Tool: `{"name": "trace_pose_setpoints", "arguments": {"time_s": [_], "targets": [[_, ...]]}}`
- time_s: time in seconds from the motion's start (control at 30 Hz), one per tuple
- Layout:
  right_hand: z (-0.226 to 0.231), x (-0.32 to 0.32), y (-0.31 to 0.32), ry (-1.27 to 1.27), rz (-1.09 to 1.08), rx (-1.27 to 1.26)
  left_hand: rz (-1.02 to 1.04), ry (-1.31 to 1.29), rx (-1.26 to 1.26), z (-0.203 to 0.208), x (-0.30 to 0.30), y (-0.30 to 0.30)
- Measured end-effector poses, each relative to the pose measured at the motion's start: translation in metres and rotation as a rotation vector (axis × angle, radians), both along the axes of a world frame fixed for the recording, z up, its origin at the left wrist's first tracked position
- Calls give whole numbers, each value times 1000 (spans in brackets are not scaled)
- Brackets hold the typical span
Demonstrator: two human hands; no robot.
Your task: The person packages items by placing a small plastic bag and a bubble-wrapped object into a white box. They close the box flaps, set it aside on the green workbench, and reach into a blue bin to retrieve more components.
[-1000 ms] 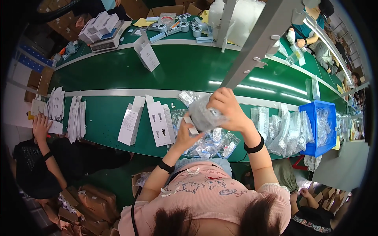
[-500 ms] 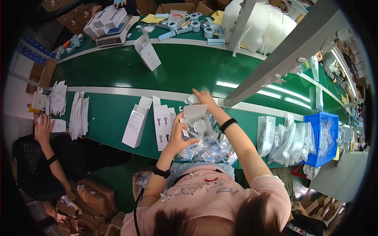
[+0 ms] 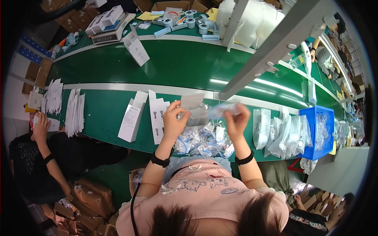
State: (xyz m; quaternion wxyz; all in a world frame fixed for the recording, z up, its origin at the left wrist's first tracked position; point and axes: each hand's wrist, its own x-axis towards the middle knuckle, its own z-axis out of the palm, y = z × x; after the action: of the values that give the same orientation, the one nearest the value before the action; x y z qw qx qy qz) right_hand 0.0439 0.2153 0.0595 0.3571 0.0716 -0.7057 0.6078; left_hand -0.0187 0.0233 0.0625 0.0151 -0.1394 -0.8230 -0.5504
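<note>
My left hand is closed round the left side of a white box whose flap stands up. Just right of that box, my right hand pinches a small clear plastic bag with a bluish edge; motion blurs its contents. Below both hands a heap of small clear bags with blue strips lies at the table's near edge. Left of my left hand stand a white box with earphone pictures and a white box with printed text, both with raised flaps.
A white box stands on the green belt. To the right are bubble-wrap pouches and a blue bin. A metal post slants across the right. At left, a co-worker's hand rests near folded white cartons.
My right hand has come back from the table's far edge, bringing the small bag beside the box. On the belt, the white box has shifted left. Fewer boxes sit on the scale.
</note>
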Motion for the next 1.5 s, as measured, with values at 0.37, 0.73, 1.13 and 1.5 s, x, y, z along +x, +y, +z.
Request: {"name": "trace_pose_setpoints", "arguments": {"time_s": [0.37, 0.73, 1.13, 1.5], "targets": [[25, -9, -32, -45, 328, 988, 16, -64, 84, -12, 1, -8], [-36, -38, -26, -472, 330, -118, 222, 38, 190, -61, -12, -57], [-71, -250, -8, -292, -392, 92, 205, -211, -952, -59, 4, -39], [-68, 1, -53, -710, 544, -526, 122, 214, -487, -18, 32, -5]]}}
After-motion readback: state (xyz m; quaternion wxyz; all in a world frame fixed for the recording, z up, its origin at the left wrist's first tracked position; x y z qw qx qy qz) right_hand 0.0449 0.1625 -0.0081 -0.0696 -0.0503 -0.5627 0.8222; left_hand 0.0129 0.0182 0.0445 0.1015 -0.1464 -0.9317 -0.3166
